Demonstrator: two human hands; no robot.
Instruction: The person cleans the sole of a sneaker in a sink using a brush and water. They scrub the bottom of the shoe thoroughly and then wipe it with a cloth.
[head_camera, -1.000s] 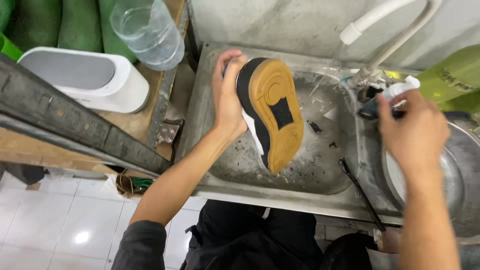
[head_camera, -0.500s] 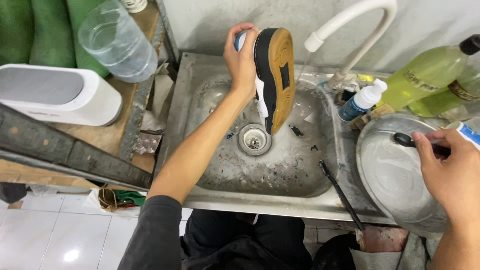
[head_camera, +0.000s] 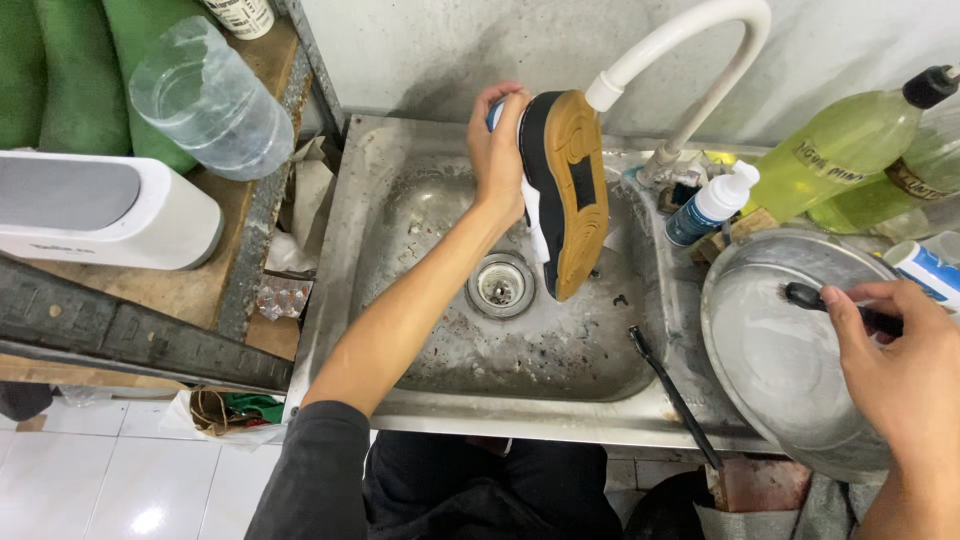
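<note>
Shoe (head_camera: 562, 190): held upright at upper centre of the frame, over the sink, tan gum sole turned toward the camera and toe hanging down above the drain; the spout end sits just beside the heel, so runoff would drop into the basin.
Left hand (head_camera: 500, 150): fingers wrapped tight round the shoe's upper near the heel.
Right hand (head_camera: 900, 370): at lower right, fingers closed on a dark brush handle (head_camera: 835, 305), its head laid over the pan.
Pan (head_camera: 770, 390): round, dull metal, filmed with milky water.
Sink (head_camera: 400, 230): stainless steel, stained and gritty.
Faucet (head_camera: 690, 60): white curved plastic tube.
Bottles (head_camera: 850, 150): yellow-green liquid, clear plastic, behind the pan at upper right.
</note>
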